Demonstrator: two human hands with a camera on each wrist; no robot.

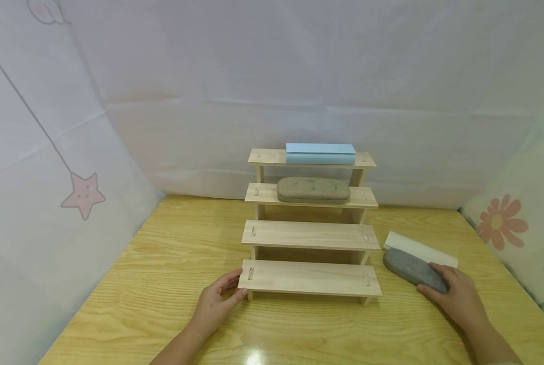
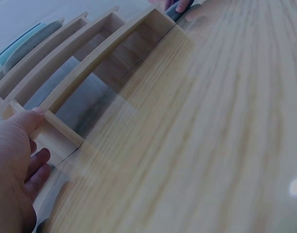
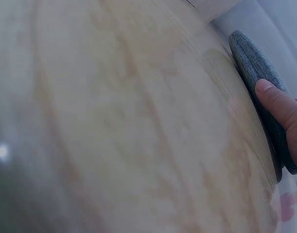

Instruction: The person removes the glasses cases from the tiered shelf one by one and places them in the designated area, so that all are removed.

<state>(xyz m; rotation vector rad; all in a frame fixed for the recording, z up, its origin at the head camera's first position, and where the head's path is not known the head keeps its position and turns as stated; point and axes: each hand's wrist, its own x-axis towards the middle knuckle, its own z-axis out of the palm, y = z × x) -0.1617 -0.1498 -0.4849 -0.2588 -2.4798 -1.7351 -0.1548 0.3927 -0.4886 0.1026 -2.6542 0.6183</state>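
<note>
A four-step wooden display stand (image 1: 310, 278) stands on the table. My left hand (image 1: 215, 303) holds the left end of its lowest board, and the left wrist view has the thumb (image 2: 29, 120) on the board's corner. To the right of the stand, my right hand (image 1: 461, 299) grips the near end of a grey glasses case (image 1: 409, 264) lying on the table. The right wrist view shows its thumb across the same grey case (image 3: 255, 63). Right behind that lies a white case (image 1: 424, 248), partly covered by the grey one and the fingers.
On the top step sits a light blue case (image 1: 320, 158); one step lower is an olive-brown glasses case (image 1: 313, 190). The two lower steps show bare boards. Pale printed cloth (image 1: 208, 126) hangs behind and beside the wood-grain table (image 1: 162, 284).
</note>
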